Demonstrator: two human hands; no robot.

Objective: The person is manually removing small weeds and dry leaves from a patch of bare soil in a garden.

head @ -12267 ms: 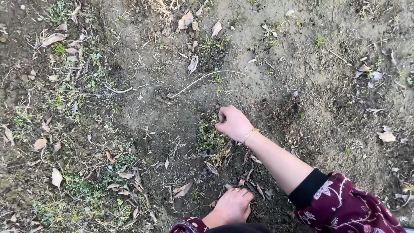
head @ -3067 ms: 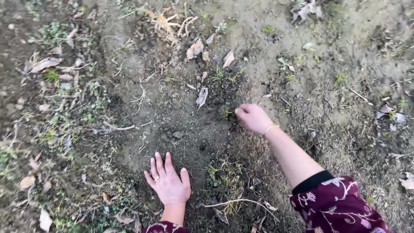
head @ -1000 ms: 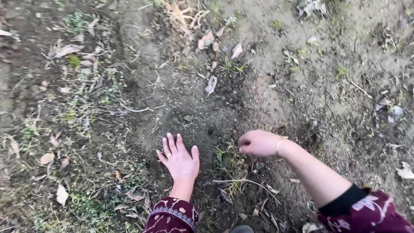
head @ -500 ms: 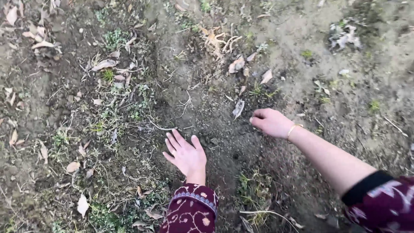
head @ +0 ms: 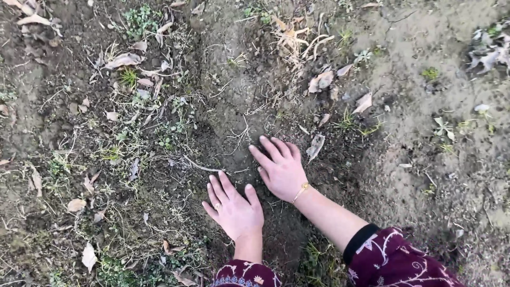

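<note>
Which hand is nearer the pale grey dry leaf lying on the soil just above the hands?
Right. The right hand lies flat with fingertips just left of the pale grey dry leaf; the left hand rests lower left, farther off.

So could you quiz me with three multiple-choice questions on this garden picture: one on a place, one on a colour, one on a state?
1. Where does the left hand rest?
A) on bare soil
B) on a bucket
C) in the air

2. What colour is the bracelet on the right hand?
A) blue
B) gold
C) black

3. How are the right hand's fingers?
A) clenched in a fist
B) wrapped round a tool
C) spread flat on the soil

Answers: 1 A, its palm lies on the dirt; 2 B, the wrist band glints gold; 3 C, the fingers are splayed and empty.
</note>
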